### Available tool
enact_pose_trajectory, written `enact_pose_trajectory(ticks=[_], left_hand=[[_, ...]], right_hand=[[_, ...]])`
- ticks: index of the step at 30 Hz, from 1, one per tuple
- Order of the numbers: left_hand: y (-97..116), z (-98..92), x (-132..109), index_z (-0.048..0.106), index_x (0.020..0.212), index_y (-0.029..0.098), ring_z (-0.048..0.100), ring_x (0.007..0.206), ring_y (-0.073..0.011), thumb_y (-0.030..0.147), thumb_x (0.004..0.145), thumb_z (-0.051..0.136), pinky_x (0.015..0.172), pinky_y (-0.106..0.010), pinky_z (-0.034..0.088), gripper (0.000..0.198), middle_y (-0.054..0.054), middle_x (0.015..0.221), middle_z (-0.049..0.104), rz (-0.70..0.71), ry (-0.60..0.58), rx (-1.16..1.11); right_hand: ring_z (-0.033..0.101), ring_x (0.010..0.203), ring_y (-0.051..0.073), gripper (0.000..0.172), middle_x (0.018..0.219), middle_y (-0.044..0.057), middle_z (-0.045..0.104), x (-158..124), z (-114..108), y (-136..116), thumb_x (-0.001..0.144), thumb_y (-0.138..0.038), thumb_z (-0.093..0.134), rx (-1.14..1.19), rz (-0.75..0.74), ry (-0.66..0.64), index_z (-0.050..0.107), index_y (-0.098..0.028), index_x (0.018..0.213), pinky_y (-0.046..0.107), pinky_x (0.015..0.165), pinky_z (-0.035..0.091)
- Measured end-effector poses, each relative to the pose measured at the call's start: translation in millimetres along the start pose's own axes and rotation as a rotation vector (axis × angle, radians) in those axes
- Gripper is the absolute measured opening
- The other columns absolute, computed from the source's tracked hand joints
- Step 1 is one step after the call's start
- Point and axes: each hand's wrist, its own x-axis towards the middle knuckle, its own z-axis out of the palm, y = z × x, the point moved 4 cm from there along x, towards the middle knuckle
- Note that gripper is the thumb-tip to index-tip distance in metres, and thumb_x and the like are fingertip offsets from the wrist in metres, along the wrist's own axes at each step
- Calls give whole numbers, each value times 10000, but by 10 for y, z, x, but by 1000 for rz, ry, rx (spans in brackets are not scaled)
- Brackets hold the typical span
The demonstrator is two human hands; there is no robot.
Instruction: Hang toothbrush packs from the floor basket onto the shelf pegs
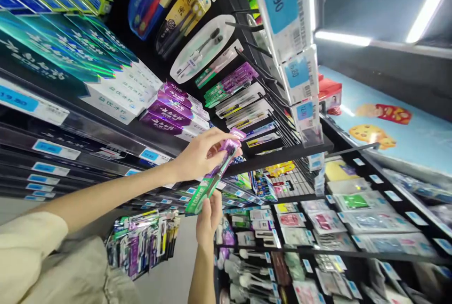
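A packaged toothbrush in a slim green-and-purple pack is held at a slant between both my hands. My left hand pinches its upper, purple end, with the thumb over the front. The lower green end lies in the fingers of my right hand. A second pink-purple pack edge shows just past my left fingertips; I cannot tell whether it is a separate pack. Similar green-and-purple toothbrush packs hang on hooks above my hands. Purple toothpaste boxes stand on the shelf beside my left hand.
Metal hooks and price tags jut out at the upper right. Teal toothpaste boxes fill the shelf at left. Below, a bundle of toothbrush packs is near my body. Another rack of packaged goods stands at right.
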Motion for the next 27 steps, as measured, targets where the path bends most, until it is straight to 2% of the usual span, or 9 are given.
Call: enact_pose_trajectory(ticks=[2,4,8,12,16,22,27], left_hand=[[-12,4,169,641,1279,201,618,820,-113,120,938,598,741,-274,565,353,-48,1100,645,50,12,-8],[-18,10,329,634,1281,198,615,794,-108,134,942,604,754,-288,572,346,-49,1110,641,93,27,-18],[12,60,631,611,1326,220,640,850,-131,147,961,592,880,-355,580,372,-56,1167,643,161,28,-1],[86,161,897,592,1381,209,662,1026,-181,130,973,564,975,-373,562,416,-80,1234,650,243,-18,5],[126,267,1073,588,1397,171,654,1139,-209,108,974,552,1041,-387,542,429,-104,1304,650,288,-45,-8],[135,433,1206,585,1387,178,643,1211,-208,108,987,537,1078,-394,531,409,-88,1344,648,330,-56,-18],[145,513,1265,617,1343,158,647,1196,-212,91,990,513,1062,-378,533,374,-94,1287,658,341,-34,-24]], right_hand=[[596,740,122,280,874,-19,617,117,-29,-41,993,-468,589,-10,-21,102,570,-236,1147,244,689,503],[525,578,108,310,751,-53,540,256,-54,-95,983,-501,576,-12,-26,174,539,-234,1136,228,540,452],[450,425,107,338,621,-96,437,551,-44,-281,985,-550,530,13,-90,230,466,-242,1111,226,394,370],[434,408,107,330,576,-102,451,760,4,-440,994,-545,520,24,-158,269,436,-243,1097,225,388,351],[434,421,105,325,591,-102,455,863,9,-480,999,-535,532,41,-179,316,437,-246,1114,227,398,345],[436,437,100,315,614,-100,438,952,-61,-480,977,-520,595,105,-184,335,403,-269,965,208,386,316],[426,430,92,346,617,-107,428,994,-113,-477,957,-567,590,84,-112,374,412,-280,1035,191,379,292]])
